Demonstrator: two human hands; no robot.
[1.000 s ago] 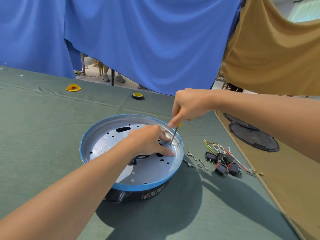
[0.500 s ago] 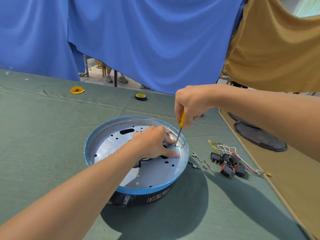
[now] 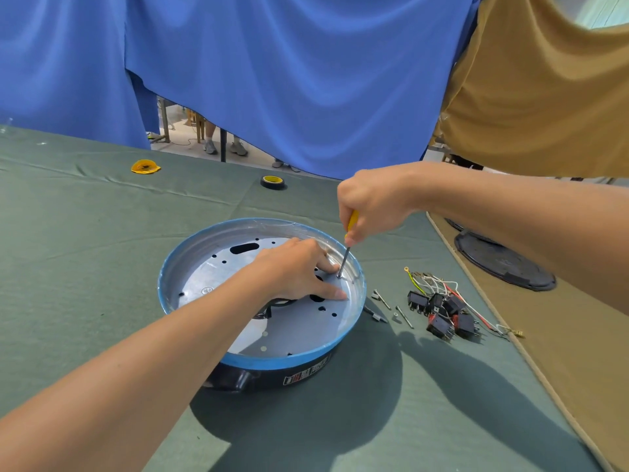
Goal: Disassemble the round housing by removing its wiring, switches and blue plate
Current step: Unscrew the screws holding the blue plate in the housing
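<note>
The round black housing (image 3: 272, 376) sits on the green table with its blue-rimmed metal plate (image 3: 211, 267) facing up. My left hand (image 3: 292, 270) rests flat on the plate's right side, fingers straight, beside a screw. My right hand (image 3: 371, 202) grips a yellow-handled screwdriver (image 3: 345, 250) held nearly upright, its tip at that screw near the plate's right rim. The removed black switches with their coloured wiring (image 3: 442, 308) lie on the table to the right of the housing.
Loose screws and small metal parts (image 3: 391, 308) lie between housing and switches. A black tape roll (image 3: 273, 181) and a yellow disc (image 3: 145, 166) sit at the back. Black round covers (image 3: 503, 264) rest on a tan cloth at right. Blue and tan drapes hang behind.
My right hand has risen a little on the screwdriver, showing more of the yellow handle. The left hand stays pressed on the plate; the view has shifted slightly.
</note>
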